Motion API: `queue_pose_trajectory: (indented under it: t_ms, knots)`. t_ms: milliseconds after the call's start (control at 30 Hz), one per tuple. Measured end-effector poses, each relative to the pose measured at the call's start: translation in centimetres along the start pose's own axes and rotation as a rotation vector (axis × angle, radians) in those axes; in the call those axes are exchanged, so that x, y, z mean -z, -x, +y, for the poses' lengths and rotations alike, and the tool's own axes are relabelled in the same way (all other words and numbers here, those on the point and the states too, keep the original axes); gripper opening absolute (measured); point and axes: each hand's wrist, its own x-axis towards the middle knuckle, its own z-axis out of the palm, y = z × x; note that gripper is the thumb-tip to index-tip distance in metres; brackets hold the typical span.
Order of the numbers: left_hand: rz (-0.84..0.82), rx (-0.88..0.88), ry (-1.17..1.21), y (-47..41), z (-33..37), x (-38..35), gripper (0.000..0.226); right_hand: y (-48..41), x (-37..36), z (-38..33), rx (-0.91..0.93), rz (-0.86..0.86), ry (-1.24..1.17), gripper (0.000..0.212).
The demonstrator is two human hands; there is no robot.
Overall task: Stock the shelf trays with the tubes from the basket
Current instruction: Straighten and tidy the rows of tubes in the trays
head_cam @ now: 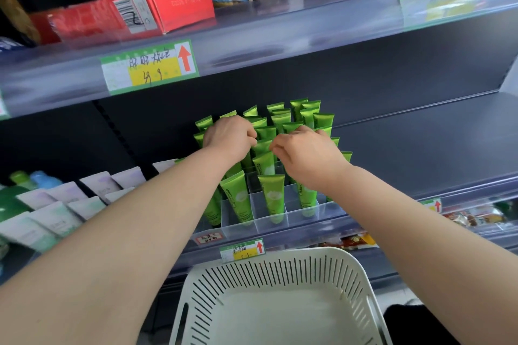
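Both your left hand [229,136] and right hand [307,155] have fingers curled onto the tops of the green tubes [270,196] standing in the clear tray [322,211]; the basket [280,314] looks empty, so press each tube straight down into its own slot

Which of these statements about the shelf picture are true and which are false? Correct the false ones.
1. The white basket shows no tubes inside. True.
2. Both hands are in the basket. False: the left hand and right hand are up among the green tubes, fingers curled at their tops.
3. The green tubes stand upright in a clear divided tray. True.
4. A blue box lies on the shelf above. False: a red box lies there.
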Motion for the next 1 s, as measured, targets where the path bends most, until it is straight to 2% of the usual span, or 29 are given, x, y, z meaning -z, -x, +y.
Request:
queue_pose_trajectory:
  t_ms: [200,333,633,833,1000]
  knots:
    - [0.018,0.041,0.076,2.0,-3.0,2.1,0.014,-0.6,0.1,-3.7,0.094,-0.084,-0.061,0.024]
    - [0.013,0.023,0.145,3.2,-4.9,2.6,0.016,-0.8,-1.0,-5.9,0.168,-0.156,0.032,0.024]
    - [0.017,-0.02,0.112,4.2,-6.1,2.7,0.021,-0.9,-1.9,-7.0,0.135,-0.069,0.112,0.023]
    - [0.077,0.0,0.084,4.4,-5.8,1.6,0.029,-0.8,-1.9,-7.1,0.155,-0.126,0.149,0.027]
    - [-0.007,-0.037,-0.023,4.1,-5.4,1.5,0.03,-0.7,-1.2,-6.5,0.148,-0.125,0.148,0.026]
